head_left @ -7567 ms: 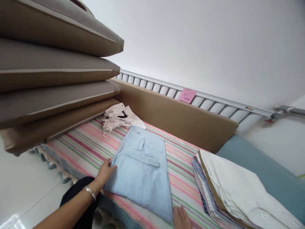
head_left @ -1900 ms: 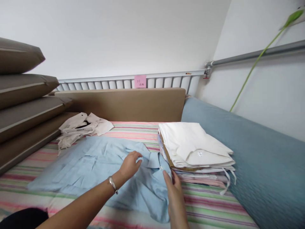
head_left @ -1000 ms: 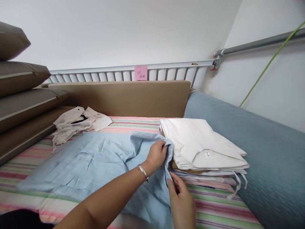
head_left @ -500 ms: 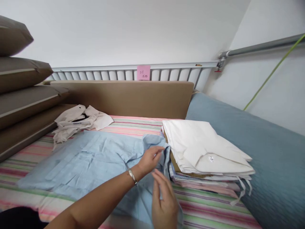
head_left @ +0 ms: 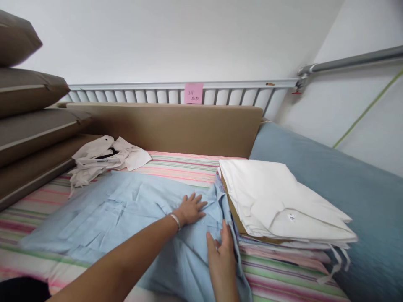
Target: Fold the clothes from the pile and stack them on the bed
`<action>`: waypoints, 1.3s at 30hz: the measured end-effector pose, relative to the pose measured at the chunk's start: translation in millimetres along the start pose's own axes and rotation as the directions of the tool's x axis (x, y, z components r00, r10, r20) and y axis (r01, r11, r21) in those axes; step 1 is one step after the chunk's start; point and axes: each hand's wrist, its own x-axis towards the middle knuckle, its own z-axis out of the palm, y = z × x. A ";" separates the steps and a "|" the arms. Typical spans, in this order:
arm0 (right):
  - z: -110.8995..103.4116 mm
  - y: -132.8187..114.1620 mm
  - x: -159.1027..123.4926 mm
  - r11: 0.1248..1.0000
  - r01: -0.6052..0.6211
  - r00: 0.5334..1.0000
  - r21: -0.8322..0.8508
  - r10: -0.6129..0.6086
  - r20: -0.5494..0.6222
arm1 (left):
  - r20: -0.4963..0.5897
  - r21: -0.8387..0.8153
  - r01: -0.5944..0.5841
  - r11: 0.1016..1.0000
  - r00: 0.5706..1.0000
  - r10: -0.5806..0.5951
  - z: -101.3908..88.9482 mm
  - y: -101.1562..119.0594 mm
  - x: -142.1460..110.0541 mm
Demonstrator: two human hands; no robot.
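A light blue cloth garment point(head_left: 126, 209) lies spread and wrinkled over the striped sheet. My left hand point(head_left: 191, 209), with a silver bracelet at the wrist, rests on it palm down, fingers spread. Near the garment's right edge is my right hand point(head_left: 222, 256), its fingers apart and pointing away from me, holding nothing that I can see. Whether its fingertips touch the cloth I cannot tell. Just right of that hand stands a stack of folded clothes, topped by a white folded garment point(head_left: 264, 197) with a small tag.
Crumpled white clothing point(head_left: 100, 159) lies at the back left, by a pile of brown cushions point(head_left: 34, 121). A brown padded board point(head_left: 163, 128) stands along the back, before a white radiator point(head_left: 126, 95) with a pink note point(head_left: 193, 93). Blue fabric point(head_left: 315, 155) covers the right side.
My left hand has released the blue garment's raised edge and now lies flat on it. That edge has dropped. My right hand has moved slightly up and its fingers have opened.
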 end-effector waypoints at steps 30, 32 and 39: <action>92.6 -1.4 -39.8 0.996 0.079 0.867 -0.046 -0.046 0.496 | -0.477 0.177 0.764 0.621 0.619 -0.625 -186.9 -241.8 -289.6; 99.1 -0.3 -46.5 0.985 0.164 0.864 -0.048 -0.120 0.489 | -0.430 0.230 0.696 0.681 0.700 -0.570 -180.3 -241.5 -269.1; 112.9 5.1 -58.8 0.961 0.271 0.883 -0.057 -0.225 0.412 | -0.243 0.452 0.463 0.763 0.886 -0.394 -177.4 -247.0 -217.8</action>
